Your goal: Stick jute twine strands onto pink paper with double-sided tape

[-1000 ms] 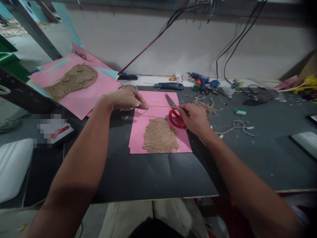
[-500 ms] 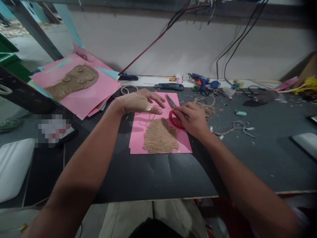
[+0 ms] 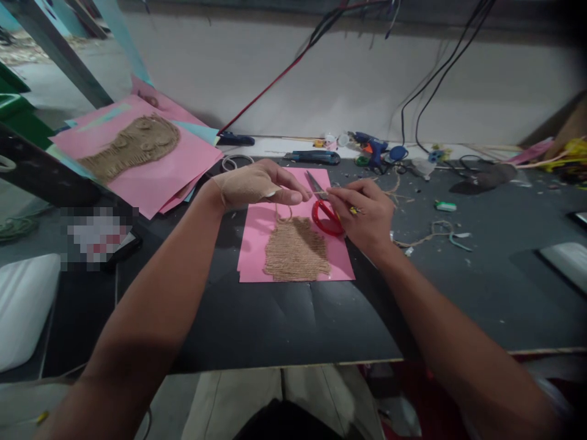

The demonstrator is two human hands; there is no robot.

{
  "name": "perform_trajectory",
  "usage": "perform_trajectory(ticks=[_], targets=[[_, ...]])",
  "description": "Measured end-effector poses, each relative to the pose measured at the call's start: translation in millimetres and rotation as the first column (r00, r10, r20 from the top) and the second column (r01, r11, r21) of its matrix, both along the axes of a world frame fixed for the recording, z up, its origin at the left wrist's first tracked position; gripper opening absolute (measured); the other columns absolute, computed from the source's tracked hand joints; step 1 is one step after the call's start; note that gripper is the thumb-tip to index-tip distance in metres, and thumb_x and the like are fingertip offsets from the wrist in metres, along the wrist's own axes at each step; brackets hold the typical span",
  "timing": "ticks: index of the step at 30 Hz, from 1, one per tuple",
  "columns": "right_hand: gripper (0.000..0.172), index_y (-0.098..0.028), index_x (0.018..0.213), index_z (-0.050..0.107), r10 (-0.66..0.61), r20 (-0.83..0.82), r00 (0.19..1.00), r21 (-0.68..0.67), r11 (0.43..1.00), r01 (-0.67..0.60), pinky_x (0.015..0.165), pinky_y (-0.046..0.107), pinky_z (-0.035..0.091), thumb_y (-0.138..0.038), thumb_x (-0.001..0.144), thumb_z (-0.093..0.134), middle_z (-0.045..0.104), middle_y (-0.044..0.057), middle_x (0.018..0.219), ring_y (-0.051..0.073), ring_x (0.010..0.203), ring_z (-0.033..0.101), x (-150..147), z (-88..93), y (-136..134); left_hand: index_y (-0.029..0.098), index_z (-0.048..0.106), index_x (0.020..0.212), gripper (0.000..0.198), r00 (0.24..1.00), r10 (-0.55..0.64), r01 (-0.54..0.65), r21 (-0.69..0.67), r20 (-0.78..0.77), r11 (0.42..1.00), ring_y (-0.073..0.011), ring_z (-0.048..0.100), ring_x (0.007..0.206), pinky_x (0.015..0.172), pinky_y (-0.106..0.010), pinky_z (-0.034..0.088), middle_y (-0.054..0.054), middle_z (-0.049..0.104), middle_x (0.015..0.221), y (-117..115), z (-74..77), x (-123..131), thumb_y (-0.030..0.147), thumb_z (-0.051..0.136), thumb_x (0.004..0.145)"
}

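My left hand (image 3: 263,183), with a beige wrap around palm and wrist, pinches a length of jute twine; a loop of the twine (image 3: 285,214) hangs below it. My right hand (image 3: 364,211) pinches the same strand a short way to the right, above the red-handled scissors (image 3: 326,218). Those scissors lie on a pink sheet (image 3: 254,244), blades pointing away from me. Rows of jute twine cover a shape (image 3: 297,250) on the sheet, nearer to me than both hands.
At left lies a stack of pink sheets (image 3: 192,162) bearing another twine shape (image 3: 142,140). A utility knife (image 3: 314,157) and a blue glue gun (image 3: 373,148) rest along the back. Twine scraps (image 3: 435,232) and a green-white piece (image 3: 446,206) lie to the right.
My right hand has lifted slightly and shifted right, uncovering more of the scissors' red handles. The fingers of my left hand have closed together on the twine.
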State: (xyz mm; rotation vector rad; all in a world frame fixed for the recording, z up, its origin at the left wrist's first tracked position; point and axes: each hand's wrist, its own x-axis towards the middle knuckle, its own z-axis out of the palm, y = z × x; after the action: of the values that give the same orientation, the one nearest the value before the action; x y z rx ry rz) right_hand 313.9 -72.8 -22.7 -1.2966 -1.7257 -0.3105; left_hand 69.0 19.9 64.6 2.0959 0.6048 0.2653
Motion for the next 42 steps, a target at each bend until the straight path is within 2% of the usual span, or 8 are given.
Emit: perform_trajectory(ticks=[8, 13, 21, 26, 31, 33, 38, 42], targets=[[0.016, -0.027, 0.101, 0.082, -0.030, -0.014, 0.999, 0.003, 1.000, 0.030, 0.074, 0.036, 0.055, -0.031, 0.098, 0.067, 0.071, 0.006, 0.091, 0.020, 0.082, 0.067, 2, 3.2, -1, 0.025, 0.083, 0.112, 0.039, 0.997, 0.050, -0.049, 0.015, -0.057, 0.999, -0.0255, 0.067, 0.122, 0.105, -0.032, 0.048, -0.004, 0.079, 0.119, 4, -0.7, -2, 0.050, 0.072, 0.084], [0.018, -0.026, 0.099, 0.082, -0.023, -0.009, 1.000, -0.107, 0.994, 0.022, 0.079, 0.040, 0.055, -0.031, 0.098, 0.064, 0.071, 0.008, 0.093, 0.023, 0.086, 0.068, 12, 2.4, 1, 0.022, 0.083, 0.112, 0.044, 0.977, 0.134, -0.117, 0.105, -0.167, 0.988, -0.0277, 0.068, 0.118, 0.102, -0.034, 0.048, -0.006, 0.080, 0.115, 11, -3.3, -7, 0.052, 0.073, 0.082], [0.019, -0.022, 0.087, 0.079, -0.059, 0.045, 0.997, -0.246, 0.967, 0.068, 0.081, 0.042, 0.053, -0.031, 0.093, 0.063, 0.074, 0.010, 0.089, 0.028, 0.088, 0.069, 35, 4.1, 5, 0.020, 0.086, 0.102, 0.039, 0.966, 0.183, -0.166, 0.106, -0.183, 0.980, -0.0281, 0.069, 0.109, 0.099, -0.039, 0.050, -0.010, 0.081, 0.113, 12, -8.4, -5, 0.050, 0.075, 0.079], [0.049, -0.020, 0.081, 0.077, -0.082, -0.038, 0.996, -0.526, 0.849, 0.050, 0.067, 0.035, 0.048, -0.050, 0.103, 0.045, 0.072, 0.006, 0.066, 0.022, 0.066, 0.068, 37, 8.4, 2, 0.020, 0.085, 0.101, 0.038, 0.962, 0.189, -0.166, 0.129, -0.195, 0.978, -0.0273, 0.068, 0.107, 0.098, -0.038, 0.049, -0.010, 0.081, 0.110, 15, -10.1, -7, 0.050, 0.076, 0.078], [0.027, -0.020, 0.083, 0.076, -0.103, 0.105, 0.989, -0.558, 0.817, 0.144, 0.065, 0.033, 0.045, -0.043, 0.091, 0.066, 0.076, 0.007, 0.075, 0.023, 0.069, 0.068, 29, 5.3, 3, 0.021, 0.085, 0.103, 0.038, 0.966, 0.184, -0.166, 0.110, -0.180, 0.980, -0.0266, 0.069, 0.106, 0.097, -0.038, 0.050, -0.009, 0.081, 0.113, 14, -11.1, -7, 0.047, 0.076, 0.078], [0.023, -0.021, 0.083, 0.074, -0.100, 0.117, 0.988, -0.614, 0.775, 0.151, 0.063, 0.033, 0.044, -0.044, 0.086, 0.073, 0.076, 0.006, 0.077, 0.023, 0.070, 0.067, 25, 3.3, 3, 0.021, 0.085, 0.103, 0.037, 0.967, 0.182, -0.166, 0.100, -0.176, 0.981, -0.0269, 0.069, 0.106, 0.097, -0.038, 0.050, -0.010, 0.081, 0.113, 14, -11.3, -7, 0.047, 0.077, 0.077], [0.042, -0.022, 0.093, 0.066, -0.253, 0.183, 0.950, -0.684, 0.662, 0.308, 0.053, 0.033, 0.039, -0.057, 0.075, 0.082, 0.072, 0.006, 0.076, 0.024, 0.064, 0.063, 17, -2.8, 1, 0.023, 0.086, 0.102, 0.035, 0.975, 0.135, -0.120, 0.091, -0.178, 0.989, -0.0270, 0.070, 0.108, 0.098, -0.037, 0.050, -0.008, 0.081, 0.112, 12, -10.7, -4, 0.048, 0.077, 0.078], [0.036, -0.022, 0.083, 0.064, -0.232, 0.295, 0.927, -0.618, 0.694, 0.370, 0.058, 0.036, 0.042, -0.057, 0.082, 0.076, 0.070, 0.009, 0.075, 0.027, 0.067, 0.064, 16, -6.6, 4, 0.024, 0.086, 0.101, 0.034, 0.973, 0.099, -0.083, 0.085, -0.208, 0.993, -0.0258, 0.070, 0.106, 0.096, -0.036, 0.049, -0.007, 0.081, 0.113, 12, -12.4, -2, 0.046, 0.077, 0.078]])
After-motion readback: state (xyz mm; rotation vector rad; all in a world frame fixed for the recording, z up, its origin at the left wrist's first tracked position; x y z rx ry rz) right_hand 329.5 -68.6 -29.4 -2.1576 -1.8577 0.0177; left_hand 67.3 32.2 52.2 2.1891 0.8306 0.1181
